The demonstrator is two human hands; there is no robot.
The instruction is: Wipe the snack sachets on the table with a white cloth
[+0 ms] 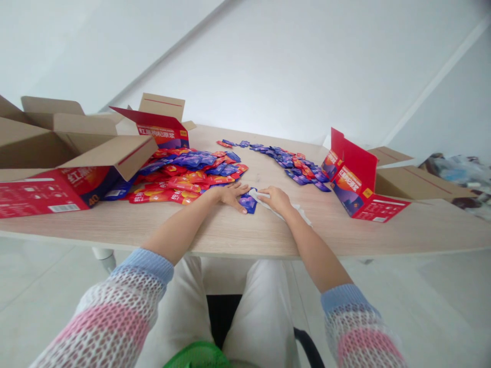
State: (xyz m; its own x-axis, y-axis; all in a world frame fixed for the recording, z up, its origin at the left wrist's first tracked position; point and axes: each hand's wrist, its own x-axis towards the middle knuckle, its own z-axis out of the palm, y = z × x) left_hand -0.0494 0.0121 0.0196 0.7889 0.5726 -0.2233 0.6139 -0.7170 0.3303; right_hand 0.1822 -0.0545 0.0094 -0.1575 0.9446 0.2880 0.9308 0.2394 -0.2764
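A small purple sachet (251, 203) lies flat on the table between my hands. My left hand (233, 197) rests on its left side, fingers spread. In my right hand (276, 199) is a crumpled white tissue (256, 194), pinched and touching the sachet's upper right part; the rest of the tissue trails to the right under the hand. Just beyond my left hand is a large heap of red and purple sachets (187, 179). Another loose row of sachets (291, 163) stretches across the table at the back right.
Open red cartons stand around the pale wooden table (245, 237): a large carton (49, 197) at the left, a carton (163, 134) behind the heap, and a carton (364, 191) at the right. Clear plastic bags (460, 174) lie beyond the right end. A white wall rises behind.
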